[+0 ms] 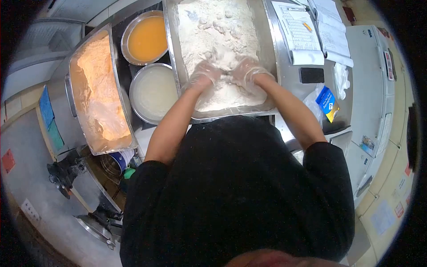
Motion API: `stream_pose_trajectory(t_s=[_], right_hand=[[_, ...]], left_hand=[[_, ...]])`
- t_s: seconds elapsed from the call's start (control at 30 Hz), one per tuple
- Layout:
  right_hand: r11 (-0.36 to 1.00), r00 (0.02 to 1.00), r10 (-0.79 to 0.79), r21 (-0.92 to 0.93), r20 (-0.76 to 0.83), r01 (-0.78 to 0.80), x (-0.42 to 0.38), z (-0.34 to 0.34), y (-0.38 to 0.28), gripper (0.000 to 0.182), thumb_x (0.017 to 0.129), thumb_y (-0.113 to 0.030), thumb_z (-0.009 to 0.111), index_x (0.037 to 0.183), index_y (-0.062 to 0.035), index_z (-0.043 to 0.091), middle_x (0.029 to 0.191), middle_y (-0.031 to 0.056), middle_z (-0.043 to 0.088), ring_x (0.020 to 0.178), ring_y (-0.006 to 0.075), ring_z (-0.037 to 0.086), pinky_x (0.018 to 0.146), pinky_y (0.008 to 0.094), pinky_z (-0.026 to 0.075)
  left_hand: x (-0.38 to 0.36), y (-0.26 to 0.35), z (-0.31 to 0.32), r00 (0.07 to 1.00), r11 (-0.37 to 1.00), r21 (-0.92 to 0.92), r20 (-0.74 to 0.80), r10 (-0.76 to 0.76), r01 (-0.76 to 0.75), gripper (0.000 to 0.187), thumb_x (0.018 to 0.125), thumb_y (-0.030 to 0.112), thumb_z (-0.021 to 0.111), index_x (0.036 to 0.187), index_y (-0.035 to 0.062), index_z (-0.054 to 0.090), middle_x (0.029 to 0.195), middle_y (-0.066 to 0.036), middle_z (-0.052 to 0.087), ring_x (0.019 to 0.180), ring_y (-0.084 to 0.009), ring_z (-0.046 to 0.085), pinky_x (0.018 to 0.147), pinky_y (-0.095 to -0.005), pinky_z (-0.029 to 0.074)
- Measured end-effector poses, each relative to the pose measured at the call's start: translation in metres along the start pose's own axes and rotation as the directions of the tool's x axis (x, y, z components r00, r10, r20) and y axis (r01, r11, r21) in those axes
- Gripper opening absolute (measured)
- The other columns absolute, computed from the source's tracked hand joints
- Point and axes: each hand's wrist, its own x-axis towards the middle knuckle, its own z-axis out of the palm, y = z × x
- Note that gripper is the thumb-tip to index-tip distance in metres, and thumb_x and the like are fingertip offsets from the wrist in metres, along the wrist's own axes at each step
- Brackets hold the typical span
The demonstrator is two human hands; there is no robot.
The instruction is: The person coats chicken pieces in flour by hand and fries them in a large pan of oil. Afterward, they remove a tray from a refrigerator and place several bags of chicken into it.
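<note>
Both my hands, in clear plastic gloves, are in a deep metal tray (272,49) of white flour (235,95). My left hand (207,73) is in the flour left of the middle, tilted inward. Facing it from the right is my right hand (248,73), with a small gap between the two. Loose flour is heaped and blurred just beyond the fingers. Motion blur and flour hide the fingers, so their closure cannot be made out. Floury lumps (218,24) lie toward the tray's far end.
To the left stand a bowl of orange liquid (147,38), a bowl of cloudy pale liquid (153,93) and a metal pan of orange-lit contents (100,84). On the right lie papers (300,31), a black phone-like slab (312,75) and a blue-and-yellow packet (328,103).
</note>
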Motion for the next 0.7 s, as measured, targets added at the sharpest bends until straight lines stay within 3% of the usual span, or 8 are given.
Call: stream_pose_trajectory(t_s=[0.07,0.13,0.2,0.3,0.37,0.47,0.6,0.7], right_hand=[[0.870,0.951,0.249,0.389,0.182,-0.302,-0.028,-0.052,-0.017,0.050,0.097,-0.045,0.051,0.112,-0.0012,0.071,0.110,0.0222,0.069,0.101,0.0320,0.068,0.095,0.0446,0.050],[0.838,0.953,0.216,0.461,0.211,-0.292,-0.030,-0.068,-0.015,0.048,0.098,-0.042,0.051,0.116,-0.0018,0.070,0.111,0.0211,0.069,0.101,0.0304,0.067,0.093,0.0445,0.050],[0.990,0.958,0.066,0.105,0.278,-0.098,-0.020,-0.062,-0.001,0.056,0.096,-0.043,0.056,0.134,-0.0022,0.060,0.125,0.0203,0.066,0.109,0.0310,0.065,0.097,0.0453,0.049],[0.752,0.890,0.444,0.498,0.102,-0.432,-0.060,-0.036,-0.027,0.089,0.090,-0.046,0.068,0.158,-0.0033,0.029,0.137,0.0264,0.057,0.110,0.0337,0.066,0.099,0.0439,0.051],[0.905,0.943,0.327,0.308,-0.061,-0.294,-0.047,0.032,-0.020,0.110,0.080,-0.048,0.076,0.159,-0.0003,0.015,0.140,0.0282,0.054,0.114,0.0357,0.064,0.100,0.0434,0.051],[0.976,0.976,0.214,0.049,-0.026,-0.213,-0.045,0.036,-0.034,0.145,0.055,-0.049,0.091,0.158,0.0087,0.007,0.145,0.0297,0.050,0.125,0.0384,0.059,0.102,0.0406,0.050],[0.990,0.985,0.099,0.084,0.145,-0.112,-0.002,0.063,-0.013,0.092,0.081,-0.048,0.070,0.145,0.0100,0.038,0.133,0.0302,0.059,0.120,0.0381,0.062,0.102,0.0398,0.049],[0.998,0.998,0.069,0.004,0.009,-0.069,-0.028,0.031,-0.017,0.049,0.090,-0.038,0.062,0.118,0.0027,0.064,0.115,0.0258,0.068,0.105,0.0357,0.067,0.094,0.0406,0.052]], left_hand=[[0.011,-0.012,-0.005,0.996,0.870,0.485,-0.068,-0.062,0.087,0.055,0.094,0.049,0.053,0.115,0.0008,0.071,0.116,-0.026,0.069,0.107,-0.0394,0.067,0.096,-0.0451,0.053],[0.016,-0.043,0.004,0.982,0.902,0.414,-0.185,-0.044,0.119,0.059,0.094,0.054,0.052,0.099,-0.0007,0.074,0.104,-0.026,0.071,0.099,-0.0417,0.069,0.090,-0.0473,0.053],[0.007,-0.060,0.007,0.998,0.939,0.343,-0.063,0.011,0.012,0.064,0.097,0.058,0.047,0.101,-0.0010,0.073,0.106,-0.029,0.069,0.103,-0.0416,0.067,0.091,-0.0465,0.052],[-0.024,-0.029,0.020,0.988,0.888,0.435,-0.025,-0.153,0.149,0.100,0.077,0.073,0.067,0.133,-0.0091,0.054,0.121,-0.028,0.066,0.112,-0.0363,0.066,0.100,-0.0408,0.050],[-0.025,-0.015,0.032,0.935,0.811,0.503,0.017,-0.354,0.298,0.153,0.049,0.078,0.084,0.150,-0.0185,0.020,0.137,-0.025,0.059,0.121,-0.0314,0.063,0.106,-0.0361,0.047],[0.002,-0.045,0.071,0.955,0.783,0.569,-0.015,-0.296,0.251,0.133,0.065,0.063,0.082,0.152,-0.0161,0.020,0.130,-0.029,0.062,0.123,-0.0340,0.061,0.104,-0.0384,0.049],[0.037,-0.115,0.117,0.991,0.770,0.634,0.133,-0.019,-0.071,0.097,0.076,0.041,0.075,0.144,-0.0180,0.038,0.121,-0.031,0.065,0.119,-0.0365,0.063,0.101,-0.0399,0.049],[0.011,-0.095,0.088,0.979,0.943,0.327,-0.204,0.007,0.061,0.055,0.082,0.028,0.064,0.120,-0.0120,0.065,0.110,-0.029,0.069,0.110,-0.0395,0.066,0.095,-0.0424,0.052]])
